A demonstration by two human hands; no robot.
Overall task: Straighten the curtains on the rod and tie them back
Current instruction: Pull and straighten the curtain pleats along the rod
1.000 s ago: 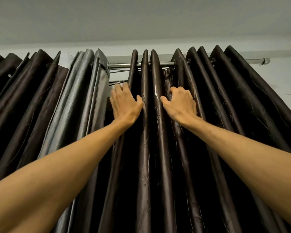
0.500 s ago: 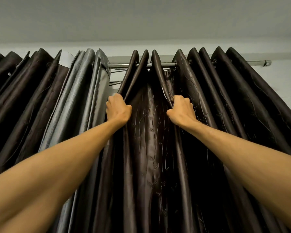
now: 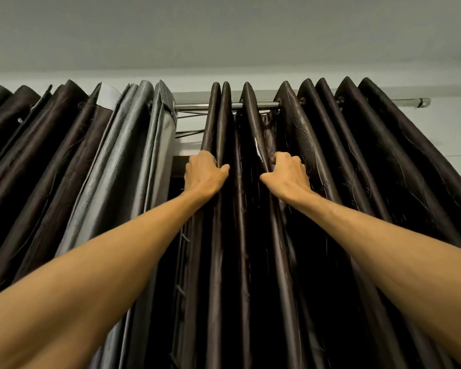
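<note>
The left hand [image 3: 205, 174] is closed round the outermost fold of the right curtain [image 3: 357, 169], its fingers wrapped behind the cloth and its thumb lying across the front of the fold. The right hand [image 3: 286, 177] is curled into the same curtain a little further along, its fingers hooked into the cloth and its back facing the camera. A thin pale strip shows on the cloth just above its thumb. Both hands are at about the same height, somewhat below the rod [image 3: 194, 106], and the bare forearms reach up to them from the lower corners of the view. Narrow dark folds hang close together between the hands. The right curtain is dark brown with a faint stitched pattern, hangs from the rod by eyelets, and spreads in deep pleats toward the rod's capped end [image 3: 423, 102]. A short bare stretch of metal rod separates it from the left curtain [image 3: 51, 155], which is bunched in pleats on the other side. The left curtain's nearest folds turn a grey lining [image 3: 133, 155] toward the camera, and a white patch [image 3: 107, 97] shows at its top edge. In the gap between the curtains a dark window frame [image 3: 179, 166] is visible beside the left hand. Above are a pale wall [image 3: 450, 134] and a grey ceiling [image 3: 224, 30].
</note>
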